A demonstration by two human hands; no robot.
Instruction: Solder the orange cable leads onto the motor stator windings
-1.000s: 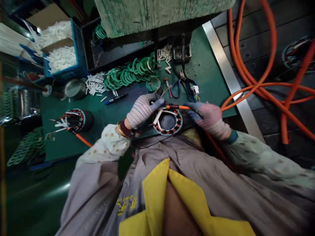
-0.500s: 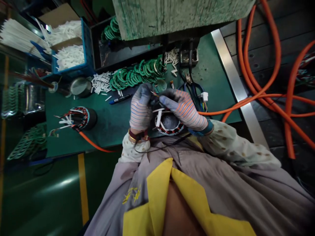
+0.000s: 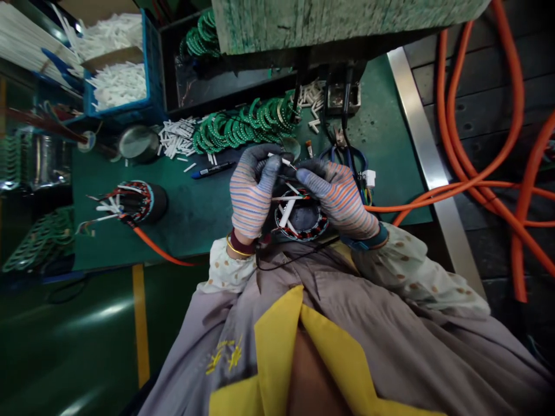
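A round motor stator (image 3: pixel 303 222) with copper windings and white sleeved leads sits at the near edge of the green bench (image 3: pixel 203 214), right in front of me. Both my hands wear striped gloves. My left hand (image 3: pixel 251 193) and my right hand (image 3: pixel 338 196) meet just above the stator, fingertips pinched together on thin wire leads (image 3: pixel 286 164) with a white sleeve. An orange cable (image 3: pixel 433 193) runs from the stator area off to the right.
A second stator (image 3: pixel 136 202) with an orange lead stands at left. Green ring parts (image 3: pixel 243 124), white sleeve pieces (image 3: pixel 176 141), a blue marker (image 3: pixel 212 169), scissors (image 3: pixel 347 156) and a metal cup (image 3: pixel 139 144) lie behind. A blue bin (image 3: pixel 154 69) holds white tubes. Orange hoses (image 3: pixel 485 144) coil at right.
A second ago my hands were spread apart holding the orange cable over the stator. They have come together above it and now pinch the thin wire leads.
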